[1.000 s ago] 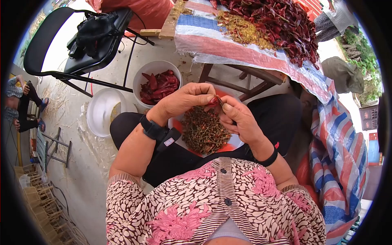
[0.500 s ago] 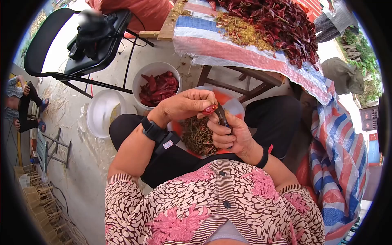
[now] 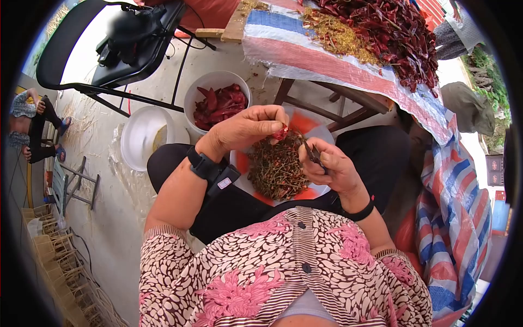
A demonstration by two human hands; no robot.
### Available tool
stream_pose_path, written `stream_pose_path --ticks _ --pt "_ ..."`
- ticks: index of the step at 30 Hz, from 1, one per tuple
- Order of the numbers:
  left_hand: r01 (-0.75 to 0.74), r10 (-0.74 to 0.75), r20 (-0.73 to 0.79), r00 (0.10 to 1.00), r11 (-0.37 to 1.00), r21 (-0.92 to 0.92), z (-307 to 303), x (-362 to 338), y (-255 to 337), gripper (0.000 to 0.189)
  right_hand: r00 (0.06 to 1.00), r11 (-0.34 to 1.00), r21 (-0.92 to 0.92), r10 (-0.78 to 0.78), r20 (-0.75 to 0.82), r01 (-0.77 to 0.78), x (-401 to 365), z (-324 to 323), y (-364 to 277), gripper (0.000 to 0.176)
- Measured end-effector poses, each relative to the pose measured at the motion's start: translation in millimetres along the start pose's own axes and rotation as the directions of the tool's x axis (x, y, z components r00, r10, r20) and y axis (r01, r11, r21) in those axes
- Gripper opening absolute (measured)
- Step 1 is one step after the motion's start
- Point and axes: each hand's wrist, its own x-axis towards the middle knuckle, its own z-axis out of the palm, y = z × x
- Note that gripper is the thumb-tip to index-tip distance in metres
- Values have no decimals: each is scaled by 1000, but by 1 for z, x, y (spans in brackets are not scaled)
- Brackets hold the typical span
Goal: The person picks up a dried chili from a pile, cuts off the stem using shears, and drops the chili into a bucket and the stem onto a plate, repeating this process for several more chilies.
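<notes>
My left hand (image 3: 248, 129) pinches a small dried red chili (image 3: 281, 132) at its fingertips, over a red-and-white plate (image 3: 302, 121) on my lap. A heap of cut stems (image 3: 277, 170) covers the plate. My right hand (image 3: 328, 167) is closed around small dark scissors (image 3: 313, 153), a short way right of the chili. A white bowl (image 3: 195, 99) with trimmed red chilies (image 3: 220, 103) stands on the ground just beyond my left wrist.
A striped cloth (image 3: 348, 71) on a wooden table carries a big pile of dried chilies (image 3: 392, 35) and yellow seeds (image 3: 335, 35). A second white bowl (image 3: 137, 143) sits at left. A black folding chair (image 3: 109, 54) holds a bag. A person (image 3: 32, 122) sits far left.
My hands have drawn apart: the right hand with the scissors moved right and down, away from the chili that the left hand still holds.
</notes>
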Motion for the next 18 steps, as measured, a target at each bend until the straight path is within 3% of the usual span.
stream_pose_path --ticks 1,2,3,4,5,6,8,9,10,11,13,15,16,18 --pt "7 -7 -7 1000 1000 17 -1 0 2 22 999 998 -60 21 -25 -23 -4 -8 1 45" --pt "19 -19 6 1000 1000 22 -5 -1 2 19 973 964 -145 208 -103 -222 -7 -22 -2 42" --pt "50 -49 -23 999 997 62 -9 -3 2 18 959 772 -577 154 -237 -266 -7 -25 5 41" --pt "79 -74 -54 996 992 100 -12 -5 3 17 944 394 -863 42 -327 -316 -7 -23 15 41" --pt "109 -97 -85 992 984 140 -15 -6 6 17 931 -77 -931 -105 -349 -358 -5 -20 21 41" --pt "174 -141 -153 978 958 230 -18 -6 11 15 880 60 -878 6 -476 -475 -2 -12 15 41" --pt "310 -201 -300 933 873 377 -19 -6 19 11 913 145 -907 -42 -405 -396 -3 -23 27 41" --pt "361 -141 -391 909 736 573 -25 -10 15 9 927 182 -919 -71 -368 -350 -4 -25 31 41" --pt "405 -44 -458 888 547 732 -37 -12 6 8 891 33 -891 -1 -454 -454 -2 -18 25 43" --pt "445 83 -493 866 322 836 -49 -11 2 9 866 -27 -867 36 -499 -498 -2 -14 19 46" --pt "581 286 -528 799 -145 801 -55 -16 -2 16 902 22 -904 -49 -428 -427 -5 -19 20 48" --pt "665 350 -586 731 -172 727 -64 -20 -1 23 908 40 -912 -89 -409 -407 -3 -18 10 48" --pt "684 468 -560 684 -145 715 -62 -19 -2 27 898 80 -902 -91 -431 -425 1 -6 -8 40" --pt "690 432 -586 685 -126 713 -61 -15 1 30 878 90 -935 -323 -354 -343 10 -11 -30 33"
